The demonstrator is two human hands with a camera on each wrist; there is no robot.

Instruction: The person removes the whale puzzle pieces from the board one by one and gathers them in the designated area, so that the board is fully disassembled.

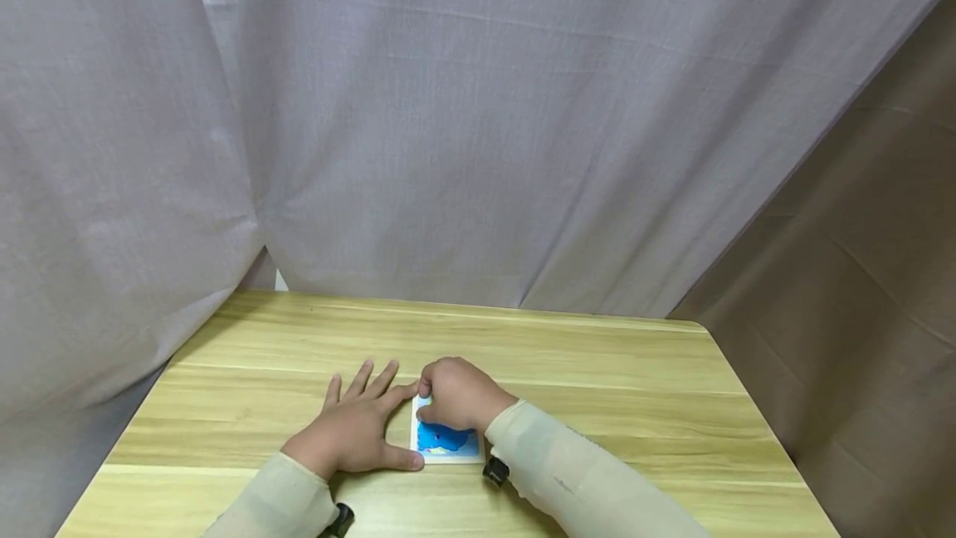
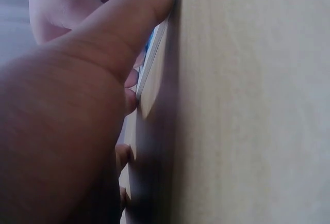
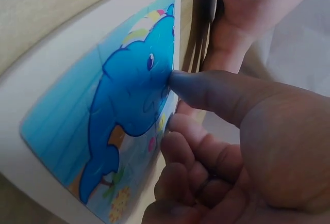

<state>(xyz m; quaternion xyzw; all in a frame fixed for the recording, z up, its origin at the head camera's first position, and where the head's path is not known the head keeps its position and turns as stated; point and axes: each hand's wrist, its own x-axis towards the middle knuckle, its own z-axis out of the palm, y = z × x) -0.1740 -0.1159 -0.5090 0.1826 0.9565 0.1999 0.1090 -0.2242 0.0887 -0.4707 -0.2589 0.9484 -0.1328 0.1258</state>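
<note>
- Steadying the dolphin puzzle board [image 1: 446, 439], low centre, the left hand [image 1: 357, 428] lies flat, fingers spread.
- The right hand [image 1: 457, 394] curls over it, thumb pressing; seating a piece likely calls for firm downward pressure.

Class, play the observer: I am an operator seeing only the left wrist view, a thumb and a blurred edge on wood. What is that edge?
Observer: A white-bordered picture card showing a blue dolphin, flat on the wooden table.
Operator: Where is the other hand?
Observer: The right hand rests on the card, fingers curled, thumb tip pressing the picture.
Operator: And my left hand?
Observer: The left hand lies flat with fingers spread, beside the card's left edge.
</note>
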